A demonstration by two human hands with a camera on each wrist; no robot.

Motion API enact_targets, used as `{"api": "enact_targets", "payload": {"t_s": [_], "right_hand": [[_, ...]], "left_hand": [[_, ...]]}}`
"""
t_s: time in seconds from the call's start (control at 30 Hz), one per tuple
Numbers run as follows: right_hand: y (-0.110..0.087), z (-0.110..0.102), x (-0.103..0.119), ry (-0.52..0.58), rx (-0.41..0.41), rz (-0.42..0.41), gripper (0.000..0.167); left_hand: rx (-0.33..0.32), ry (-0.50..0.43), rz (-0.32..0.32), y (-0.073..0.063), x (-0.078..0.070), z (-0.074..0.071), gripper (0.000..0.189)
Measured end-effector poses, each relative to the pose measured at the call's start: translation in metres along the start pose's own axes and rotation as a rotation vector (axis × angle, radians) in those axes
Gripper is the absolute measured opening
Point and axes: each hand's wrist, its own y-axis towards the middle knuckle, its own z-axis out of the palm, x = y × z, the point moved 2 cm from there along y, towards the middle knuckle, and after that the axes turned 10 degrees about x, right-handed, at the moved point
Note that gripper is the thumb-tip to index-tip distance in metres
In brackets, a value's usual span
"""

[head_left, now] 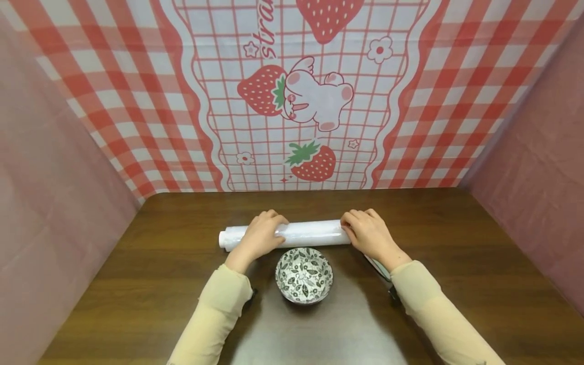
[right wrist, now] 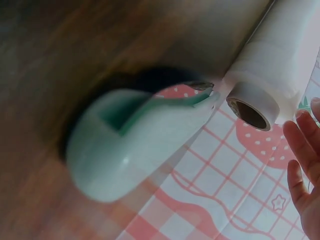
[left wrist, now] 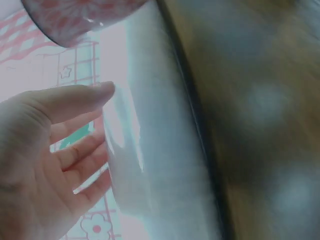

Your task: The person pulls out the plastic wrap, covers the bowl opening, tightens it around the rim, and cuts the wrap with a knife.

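Observation:
A roll of clear plastic wrap (head_left: 315,233) lies crosswise on the table. Across its left part reaches my left hand (head_left: 262,235), thumb on the near side and fingers toward the far side; the left wrist view shows these fingers spread and fairly straight, tips at the roll. My right hand (head_left: 371,235) touches the roll near its right end. In the right wrist view its visible fingers (right wrist: 305,145) are slightly bent beside the hollow cardboard core (right wrist: 252,112); its thumb is out of that view. A leaf-patterned bowl (head_left: 304,276) stands just in front of the roll.
A pale green rounded object (right wrist: 120,150), resembling a tape dispenser, lies by the roll's right end, mostly hidden under my right wrist in the head view. The brown wooden table (head_left: 150,289) meets a strawberry-print cloth (head_left: 292,167) at the back. Pink cloth hangs at both sides.

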Motion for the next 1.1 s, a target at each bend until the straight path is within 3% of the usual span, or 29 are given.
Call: {"api": "enact_targets", "payload": {"t_s": [0.13,0.43,0.8,1.1], "right_hand": [[0.001,0.001,0.000,0.022,-0.016,0.016,0.009],[0.006,-0.002,0.000,0.036,-0.040,0.066,0.009],[0.020,-0.011,-0.005,0.000,-0.033,0.043,0.008],[0.028,-0.015,-0.007,0.001,0.020,0.056,0.008]], "left_hand": [[-0.101,0.039,0.018,-0.009,0.006,0.001,0.025],[-0.220,0.124,0.056,-0.025,0.013,0.002,0.021],[-0.210,0.078,0.043,-0.027,0.016,0.005,0.018],[-0.204,0.120,0.065,-0.028,0.015,0.005,0.017]]}}
